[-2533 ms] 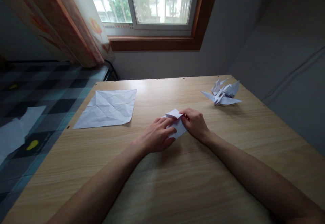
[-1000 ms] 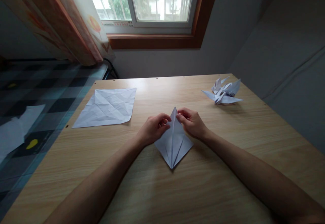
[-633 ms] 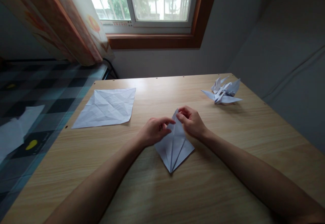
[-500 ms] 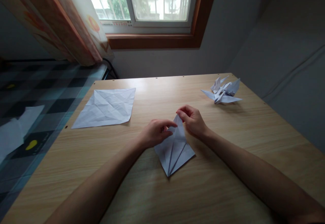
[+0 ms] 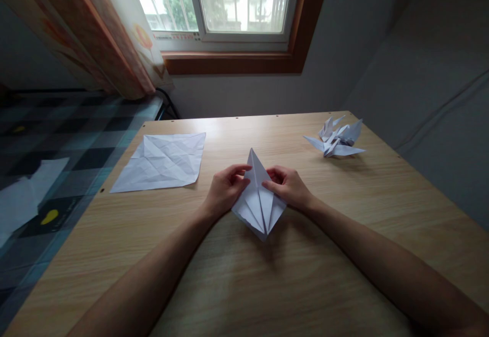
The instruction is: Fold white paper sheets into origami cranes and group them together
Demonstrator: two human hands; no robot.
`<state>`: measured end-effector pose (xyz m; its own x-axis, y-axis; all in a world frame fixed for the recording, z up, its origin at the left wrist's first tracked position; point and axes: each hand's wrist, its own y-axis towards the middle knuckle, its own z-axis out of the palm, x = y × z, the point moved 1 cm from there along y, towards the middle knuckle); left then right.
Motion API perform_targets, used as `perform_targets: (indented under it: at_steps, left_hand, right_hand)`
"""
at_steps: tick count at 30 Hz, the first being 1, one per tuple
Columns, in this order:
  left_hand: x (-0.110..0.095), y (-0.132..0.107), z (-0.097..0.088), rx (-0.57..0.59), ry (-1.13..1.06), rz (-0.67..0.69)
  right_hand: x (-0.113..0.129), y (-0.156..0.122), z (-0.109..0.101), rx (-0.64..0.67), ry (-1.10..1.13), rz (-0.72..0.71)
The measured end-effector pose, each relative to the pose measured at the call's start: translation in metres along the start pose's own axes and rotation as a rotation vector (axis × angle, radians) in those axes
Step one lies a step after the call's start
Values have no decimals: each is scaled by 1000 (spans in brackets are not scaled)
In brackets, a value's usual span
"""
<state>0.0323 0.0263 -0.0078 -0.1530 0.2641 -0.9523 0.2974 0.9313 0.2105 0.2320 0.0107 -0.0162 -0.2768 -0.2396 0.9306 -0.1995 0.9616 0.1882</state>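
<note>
A white sheet of paper folded into a kite-like shape [image 5: 256, 199] is held between my two hands over the table, its narrow tip pointing away from me. Creases and flaps run down its middle to the near corner. My left hand [image 5: 228, 187] pinches the left edge between thumb and fingers. On the opposite edge, my right hand [image 5: 287, 184] grips with the thumb on top and the fingers partly hidden behind the paper. The near corner seems slightly raised, with a shadow below it.
A creased, unfolded white sheet [image 5: 164, 161] lies at the table's back left. Folded paper cranes [image 5: 336, 138] sit at the back right. Beyond the wooden table's [image 5: 214, 291] left edge, more white paper [image 5: 23, 199] rests on a checked bed cover [image 5: 95, 118].
The folded paper has been lifted and its other face or flaps now show, with the tip standing free. My right hand has moved down from the tip to the right edge.
</note>
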Motion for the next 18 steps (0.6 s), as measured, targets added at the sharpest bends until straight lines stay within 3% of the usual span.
perform_targets:
  at_steps: [7,13,18]
  left_hand:
    - [3,0,1,42,-41,7]
    - [-5,-1,-1,97,207,58]
    - [-10,-4,-2,144,473,215]
  right_hand:
    - [-2,2,-11,-121,-245,-37]
    - [-4,-2,-22,-7,-369,-207]
    - [-7,-7,-28,98,-391,-397]
